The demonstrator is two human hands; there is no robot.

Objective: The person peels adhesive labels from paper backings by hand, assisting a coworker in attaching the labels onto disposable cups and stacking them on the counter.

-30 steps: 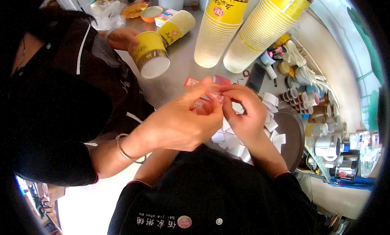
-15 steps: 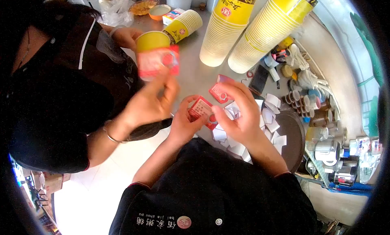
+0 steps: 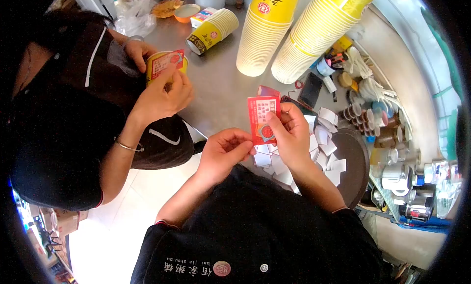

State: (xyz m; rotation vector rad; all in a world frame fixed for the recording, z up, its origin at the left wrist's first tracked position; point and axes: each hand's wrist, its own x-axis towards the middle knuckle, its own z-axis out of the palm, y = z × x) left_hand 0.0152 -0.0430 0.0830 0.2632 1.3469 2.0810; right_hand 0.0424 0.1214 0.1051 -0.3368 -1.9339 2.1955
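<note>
You're holding the red card near the white papers with your right hand, its grip closed, thumb across the face — while your left hand is touching the card's lower corner, whether its grip is pinching I can't tell.

red labels: 3 | upright cup stacks: 2 | lying cup stacks: 1

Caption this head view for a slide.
Right hand holding a red card, left hand at its corner, beside scattered white slips.
</note>
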